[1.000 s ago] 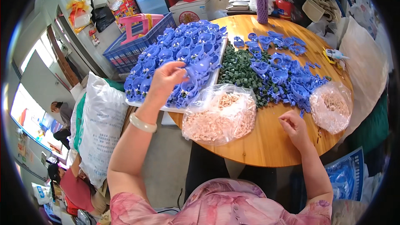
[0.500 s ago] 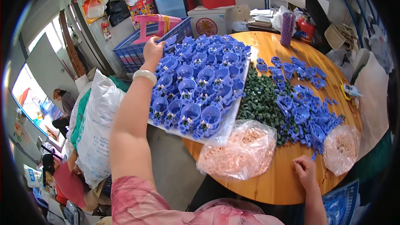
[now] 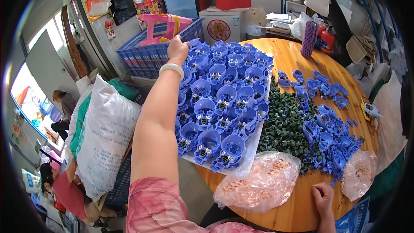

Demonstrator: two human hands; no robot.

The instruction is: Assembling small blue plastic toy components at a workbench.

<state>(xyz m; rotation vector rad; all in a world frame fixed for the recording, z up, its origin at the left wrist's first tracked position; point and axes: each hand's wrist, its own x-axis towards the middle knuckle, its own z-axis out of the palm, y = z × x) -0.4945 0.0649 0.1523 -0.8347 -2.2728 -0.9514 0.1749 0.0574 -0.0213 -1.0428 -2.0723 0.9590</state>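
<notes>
My left hand (image 3: 177, 51) reaches to the far left corner of a white tray (image 3: 251, 149), fingers closed on the edge of a blue plastic piece (image 3: 194, 43). Rows of blue cup-like figures (image 3: 208, 140) with small dark and pale parts on their fronts cover the tray. My right hand (image 3: 323, 197) rests loosely curled on the round wooden table (image 3: 297, 205) near its front edge; its palm side is hidden. Beside it lie a clear bag of pale pink small parts (image 3: 359, 174) and a larger such bag (image 3: 258, 181). Behind these are dark green parts (image 3: 282, 125) and loose blue pieces (image 3: 330, 140).
A blue crate (image 3: 159, 51) with a pink stool (image 3: 161, 23) stands past the tray. Full white sacks (image 3: 110, 133) stand at left. A purple cylinder (image 3: 308, 39) and a yellow-handled tool (image 3: 370, 110) are on the table. Another person (image 3: 71, 192) works at lower left.
The view has shifted, so the tray and table appear further right and lower. My left hand stays at the tray's far left corner; my right hand remains on the table near the front edge.
</notes>
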